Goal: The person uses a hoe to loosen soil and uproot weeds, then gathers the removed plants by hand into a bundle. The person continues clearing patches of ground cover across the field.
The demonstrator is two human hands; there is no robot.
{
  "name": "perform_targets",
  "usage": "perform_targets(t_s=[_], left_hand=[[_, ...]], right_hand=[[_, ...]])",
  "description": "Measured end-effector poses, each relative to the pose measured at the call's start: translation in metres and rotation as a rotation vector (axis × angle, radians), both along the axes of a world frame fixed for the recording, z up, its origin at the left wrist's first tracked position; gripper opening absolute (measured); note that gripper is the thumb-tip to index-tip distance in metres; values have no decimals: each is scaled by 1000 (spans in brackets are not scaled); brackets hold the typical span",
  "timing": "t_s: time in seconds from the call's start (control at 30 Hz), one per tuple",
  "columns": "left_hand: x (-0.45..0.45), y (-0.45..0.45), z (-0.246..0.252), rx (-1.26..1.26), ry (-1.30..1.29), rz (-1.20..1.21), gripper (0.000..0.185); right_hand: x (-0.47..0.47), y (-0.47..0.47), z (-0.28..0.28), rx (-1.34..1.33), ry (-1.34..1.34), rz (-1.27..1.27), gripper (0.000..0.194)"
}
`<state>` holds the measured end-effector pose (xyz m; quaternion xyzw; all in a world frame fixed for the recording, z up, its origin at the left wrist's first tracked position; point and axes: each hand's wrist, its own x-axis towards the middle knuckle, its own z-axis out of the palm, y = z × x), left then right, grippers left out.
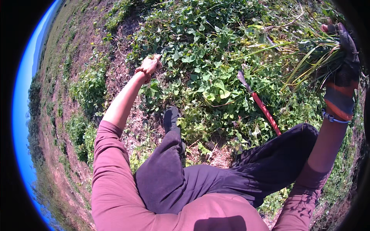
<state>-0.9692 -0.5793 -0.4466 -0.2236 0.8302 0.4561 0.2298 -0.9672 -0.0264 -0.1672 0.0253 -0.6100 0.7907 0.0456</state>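
Observation:
My bare left hand (pixel 151 64), with a reddish-brown beaded bracelet (pixel 141 70) at the wrist, reaches into the leafy green vines (pixel 199 57). Its fingers are curled, and whether they grip a stem is hard to see. Far to the right, my right hand (pixel 347 57) wears a dark and orange work glove and holds a bunch of long grass (pixel 310 62). The grass blades trail leftward over the vines. Between the hands lies a hand tool (pixel 264 111) with a red handle and a greyish metal end; its lower end meets my knee in the view.
My dark-trousered legs (pixel 162 173) are spread at the plants' near edge, with one dark shoe (pixel 172 119) on the ground. Dry, straw-littered soil (pixel 136 115) runs along the left. More vine clumps (pixel 89 86) stand beyond it. A dry, curved stem (pixel 289 23) lies upper right.

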Motion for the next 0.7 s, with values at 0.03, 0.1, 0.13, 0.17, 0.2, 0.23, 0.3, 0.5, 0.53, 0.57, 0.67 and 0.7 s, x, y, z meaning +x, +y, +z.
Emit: perform_targets(t_s=[0.03,0.1,0.13,0.17,0.2,0.23,0.3,0.5,0.53,0.57,0.67,0.7], left_hand=[[-3,-1,12,15,30,55,30],[-6,5,35,144,-59,-204,32],[3,21,36,44,-11,-353,31],[17,39,34,-123,18,-459,31],[35,58,31,-192,47,-683,30],[54,76,27,-249,113,-910,29],[97,114,12,-249,-73,-1236,26],[187,246,-96,-89,94,-1574,23],[184,255,-115,-94,102,-1573,23],[179,266,-131,-98,112,-1570,22],[140,257,-147,-136,44,-1595,22],[129,259,-143,-167,-38,-1617,21]], right_hand=[[-3,2,-1,-57,0,41,38],[-5,7,-2,-75,-41,91,37],[-7,8,-3,-54,-42,73,37],[-7,10,-3,-32,-44,56,37],[-8,11,-4,19,-26,-4,37],[-8,11,-3,44,-27,-32,37],[-7,10,-1,69,-50,-59,37],[-2,4,6,21,-77,-49,35],[-1,3,6,19,-62,-53,35],[0,3,6,17,-47,-57,35],[2,3,6,39,-26,-109,34],[2,3,7,42,-45,-86,34]])
